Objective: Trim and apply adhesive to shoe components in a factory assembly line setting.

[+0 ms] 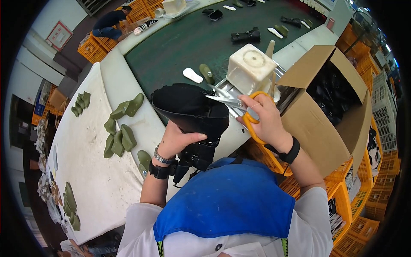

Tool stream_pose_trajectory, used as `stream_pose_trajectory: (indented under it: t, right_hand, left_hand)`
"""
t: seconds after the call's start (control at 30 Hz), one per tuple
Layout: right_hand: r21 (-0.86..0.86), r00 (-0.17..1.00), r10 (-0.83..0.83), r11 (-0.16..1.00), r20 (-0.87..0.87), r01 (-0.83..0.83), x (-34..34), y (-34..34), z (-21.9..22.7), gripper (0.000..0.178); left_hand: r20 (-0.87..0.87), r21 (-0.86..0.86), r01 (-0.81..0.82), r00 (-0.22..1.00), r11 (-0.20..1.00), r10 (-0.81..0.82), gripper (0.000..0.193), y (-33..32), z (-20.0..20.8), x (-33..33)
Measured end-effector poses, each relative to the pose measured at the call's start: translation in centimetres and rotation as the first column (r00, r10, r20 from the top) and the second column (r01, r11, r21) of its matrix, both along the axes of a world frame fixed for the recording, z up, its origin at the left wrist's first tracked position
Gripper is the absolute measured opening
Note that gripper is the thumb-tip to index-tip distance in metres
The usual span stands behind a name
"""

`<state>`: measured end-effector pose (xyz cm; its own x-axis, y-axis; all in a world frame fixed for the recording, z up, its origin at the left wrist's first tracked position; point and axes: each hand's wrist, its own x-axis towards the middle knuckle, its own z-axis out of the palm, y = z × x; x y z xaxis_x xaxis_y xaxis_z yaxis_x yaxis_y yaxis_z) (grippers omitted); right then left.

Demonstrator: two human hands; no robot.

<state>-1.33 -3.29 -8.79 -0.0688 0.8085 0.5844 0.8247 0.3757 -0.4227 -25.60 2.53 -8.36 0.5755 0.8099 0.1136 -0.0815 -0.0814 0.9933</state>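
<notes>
A black boot [191, 112] with buckled straps is gripped by my left hand [174, 139], its wide shaft opening tipped upward. My thumb presses along the side of the shaft. Orange-handled scissors [255, 122] are in my right hand [269, 116], fingers through the loops. The blades are spread apart and point left, close to the boot's top edge. Both wrists carry black bands. Just beyond the scissors, a metal tray [233, 110] bears a white square container [251, 68] set with its round-marked base upward.
Green shoe lasts [121, 138] lie on the white-covered table [83, 154] at left. A green conveyor belt [171, 55] carries boots, lasts and white insoles [192, 76]. At right, an open cardboard box [314, 124] holds black boots, beside stacked orange crates [364, 192]. A person [109, 26] bends at far left.
</notes>
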Motion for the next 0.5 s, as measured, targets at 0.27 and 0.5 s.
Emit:
stream_pose_trajectory:
  t: [0.27,0.5]
  right_hand:
    - [-0.039,0.993,0.110,0.993,-0.036,-0.111,0.15,-0.09,0.98,0.045]
    - [0.029,0.998,0.018,0.999,0.062,-0.020,-0.13,0.10,0.25,0.047]
  left_hand:
    - [0.001,-0.007,0.014,1.000,1.000,-0.014,0.068,-0.01,0.16,0.02]
    - [-0.020,-0.021,0.036,0.999,0.999,-0.037,0.069,-0.19,0.30,0.17]
